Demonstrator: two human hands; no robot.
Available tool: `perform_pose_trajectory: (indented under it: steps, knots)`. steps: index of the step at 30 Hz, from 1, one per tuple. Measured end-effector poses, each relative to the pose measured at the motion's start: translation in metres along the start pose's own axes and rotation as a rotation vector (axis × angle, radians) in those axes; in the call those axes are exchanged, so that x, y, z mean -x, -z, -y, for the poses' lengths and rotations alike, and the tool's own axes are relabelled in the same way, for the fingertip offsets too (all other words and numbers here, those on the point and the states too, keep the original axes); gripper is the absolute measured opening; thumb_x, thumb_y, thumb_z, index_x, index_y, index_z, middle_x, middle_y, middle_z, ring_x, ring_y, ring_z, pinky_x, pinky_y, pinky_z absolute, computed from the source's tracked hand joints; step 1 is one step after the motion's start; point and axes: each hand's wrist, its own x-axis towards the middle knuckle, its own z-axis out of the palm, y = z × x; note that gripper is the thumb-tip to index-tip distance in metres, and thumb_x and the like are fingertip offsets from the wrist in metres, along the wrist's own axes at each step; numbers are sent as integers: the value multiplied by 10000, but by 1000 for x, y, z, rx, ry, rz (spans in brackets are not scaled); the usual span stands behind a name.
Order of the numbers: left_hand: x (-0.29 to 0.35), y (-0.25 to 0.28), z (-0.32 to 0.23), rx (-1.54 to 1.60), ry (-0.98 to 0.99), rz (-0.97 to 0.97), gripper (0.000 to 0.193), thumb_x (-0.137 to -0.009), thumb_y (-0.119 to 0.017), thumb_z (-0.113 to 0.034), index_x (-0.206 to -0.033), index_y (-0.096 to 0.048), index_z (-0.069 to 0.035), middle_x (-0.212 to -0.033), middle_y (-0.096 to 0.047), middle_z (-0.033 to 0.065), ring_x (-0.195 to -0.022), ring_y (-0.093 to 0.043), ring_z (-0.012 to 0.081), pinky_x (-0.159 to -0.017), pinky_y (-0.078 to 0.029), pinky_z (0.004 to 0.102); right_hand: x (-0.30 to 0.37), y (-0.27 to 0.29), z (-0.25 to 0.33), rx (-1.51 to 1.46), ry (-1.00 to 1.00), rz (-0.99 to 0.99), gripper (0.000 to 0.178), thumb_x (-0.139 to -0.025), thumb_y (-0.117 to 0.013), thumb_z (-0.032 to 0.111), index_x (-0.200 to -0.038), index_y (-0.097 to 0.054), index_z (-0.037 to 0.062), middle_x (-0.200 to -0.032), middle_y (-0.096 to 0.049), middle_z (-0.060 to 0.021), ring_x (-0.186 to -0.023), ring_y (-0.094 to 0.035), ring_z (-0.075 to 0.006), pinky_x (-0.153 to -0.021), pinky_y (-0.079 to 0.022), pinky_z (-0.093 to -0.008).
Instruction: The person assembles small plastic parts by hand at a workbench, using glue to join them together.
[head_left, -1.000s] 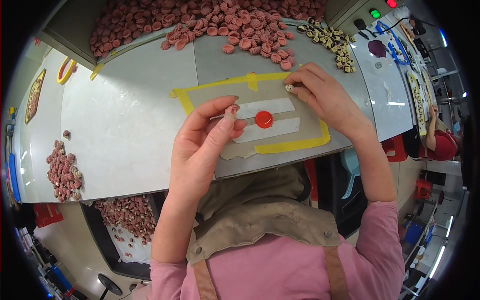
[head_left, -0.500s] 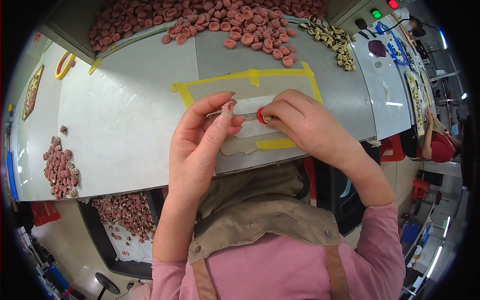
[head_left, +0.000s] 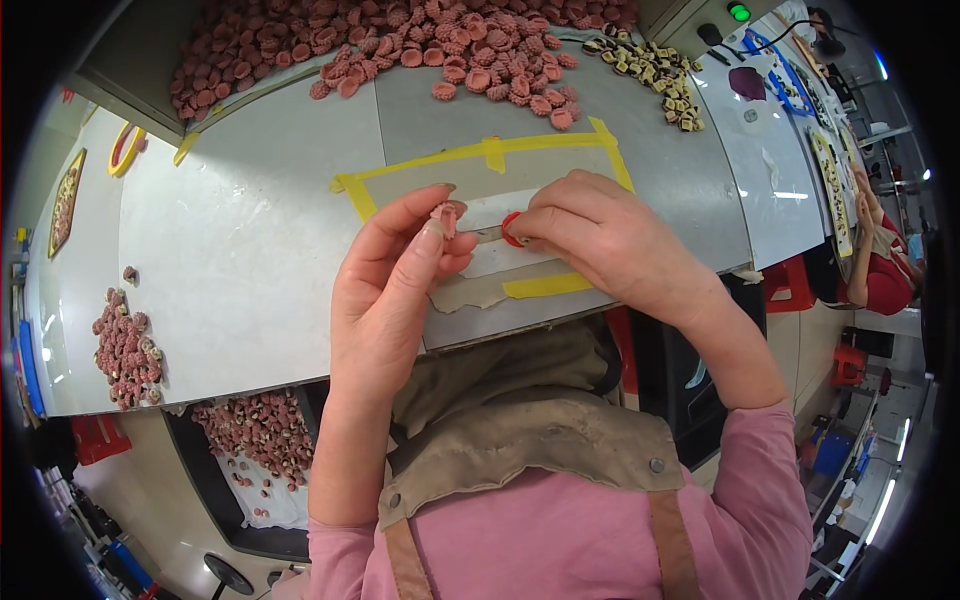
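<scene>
Between the thumb and fingers of my left hand [head_left: 380, 290] is a small pink berry-shaped shell [head_left: 447, 216], its hollow side partly showing. My right hand [head_left: 635, 245] is closed, its fingertips pressed together beside a red ring [head_left: 510, 229]. Those fingers cover what they pinch, if anything. A thin brownish strip [head_left: 488, 236] runs from the ring toward my left fingertips. Under both hands lies a pale sheet [head_left: 480, 262] on the metal table [head_left: 250, 230], framed by yellow tape [head_left: 430, 160].
A large heap of pink shells [head_left: 480, 55] lies at the back. Dark-and-cream cubes [head_left: 655, 75] are spread at the back right. Berry pieces lie in a pile [head_left: 128, 350] at the left edge and in a black-rimmed bin [head_left: 265, 435] below. Another person [head_left: 880, 260] sits far right.
The pink shell has turned slightly in my left fingers, so more of its hollow shows. My right hand stays at the red ring. The whole view has shifted a little.
</scene>
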Motion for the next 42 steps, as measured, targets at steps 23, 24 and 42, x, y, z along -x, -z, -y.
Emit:
perform_pose_trajectory:
  steps: [23, 24, 42]
  knots:
    - [-4, 3, 1, 123, 62, 107, 314, -989, -516, -179, -1244, -526, 5, -1103, -615, 71, -961, -584, 129, -864, -470, 271, -24, -17, 18, -303, 12, -331, 162, -882, -636, 81, -1042, -621, 56, -974, -585, -82, -855, -577, -167, -702, -487, -278]
    - [-4, 3, 2, 107, 53, 85, 299, -979, -534, -161, -1228, -539, 5, -1094, -617, 67, -956, -582, 124, -862, -469, 266, -23, -21, 18, -257, 36, -345, 159, -884, -639, 86, -1039, -616, 59, -973, -585, -82, -860, -579, -167, -697, -491, -278]
    - [1, -2, -1, -13, -36, 86, 507, -926, -584, -39, -1380, -363, 5, -1092, -621, 120, -997, -600, 145, -885, -483, 277, -25, -22, 22, -309, 11, -320, 317, -799, -736, 166, -1056, -589, 54, -1022, -562, -86, -901, -569, -247, -725, -496, -317]
